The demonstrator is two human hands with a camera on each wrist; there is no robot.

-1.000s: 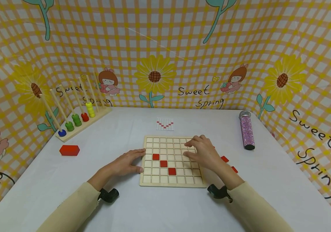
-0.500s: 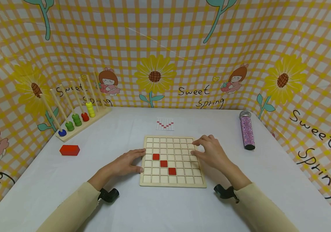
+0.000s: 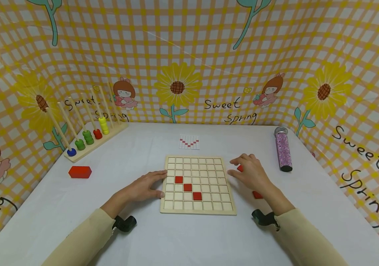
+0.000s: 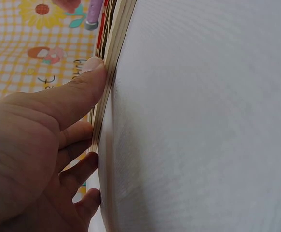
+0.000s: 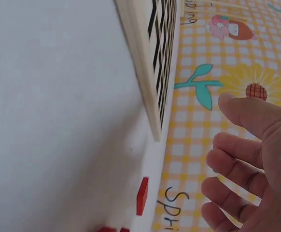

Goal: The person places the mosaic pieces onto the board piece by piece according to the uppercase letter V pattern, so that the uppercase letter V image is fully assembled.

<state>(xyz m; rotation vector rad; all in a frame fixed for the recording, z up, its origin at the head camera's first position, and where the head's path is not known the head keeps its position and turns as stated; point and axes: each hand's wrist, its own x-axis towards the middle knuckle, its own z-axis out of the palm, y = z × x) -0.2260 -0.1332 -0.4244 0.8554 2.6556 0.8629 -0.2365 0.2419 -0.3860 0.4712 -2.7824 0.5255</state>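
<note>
A wooden board with a square grid (image 3: 197,212) lies flat on the white table. Three red square tiles sit in its cells in a descending diagonal, the middle one (image 3: 187,187) among them. My left hand (image 3: 144,187) steadies the board's left edge, thumb and fingertips touching its side, as the left wrist view confirms. Just off the right edge hovers my right hand (image 3: 250,171), fingers loosely bent and apart, nothing between them. Partly hidden by that hand are loose red tiles; one (image 3: 257,194) shows below the wrist, and another (image 5: 142,195) appears in the right wrist view.
Behind the board lies a small card (image 3: 189,142) printed with a red V pattern on a grid. A glittery pink microphone (image 3: 283,149) is at the right. To the left are a bead abacus (image 3: 103,141) and a red block (image 3: 80,172). Patterned cloth walls surround the table.
My right hand has moved rightward, from over the board's right columns to beyond its edge, above the loose tiles. The left hand, the board and its three tiles stay in place.
</note>
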